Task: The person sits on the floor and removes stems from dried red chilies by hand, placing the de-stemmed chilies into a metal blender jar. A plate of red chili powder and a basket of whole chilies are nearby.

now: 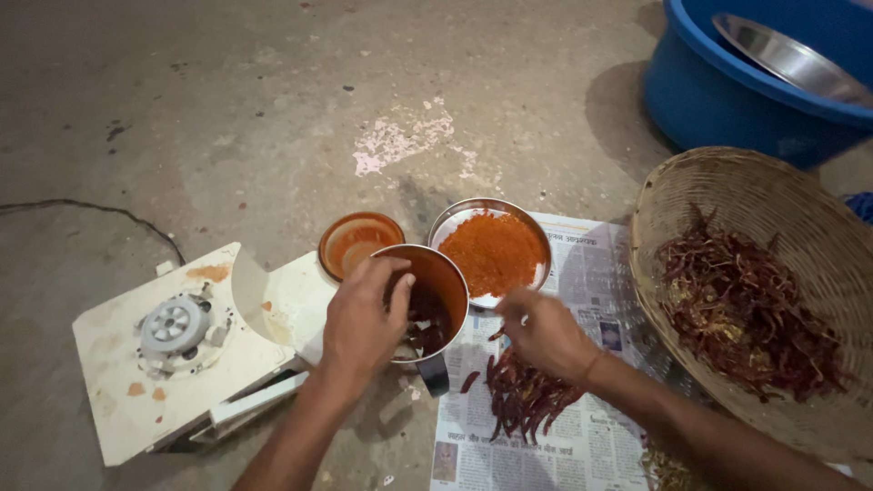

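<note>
My left hand [362, 320] grips the rim of a steel grinder jar [444, 273] that holds dark dried chillies, its inside stained orange. My right hand [544, 335] is closed on a few dried red chillies just right of the jar, above a small pile of chillies [520, 398] lying on a newspaper [582, 436]. Behind the jar stands a steel plate [491, 250] heaped with orange-red chilli powder. An orange-stained jar lid [356, 241] lies to the plate's left.
A white mixer base [173, 350] sits on the concrete floor at the left, its black cord [100, 211] trailing away. A woven basket [755, 291] of dried chillies is at the right. A blue tub [727, 91] with a steel plate stands far right.
</note>
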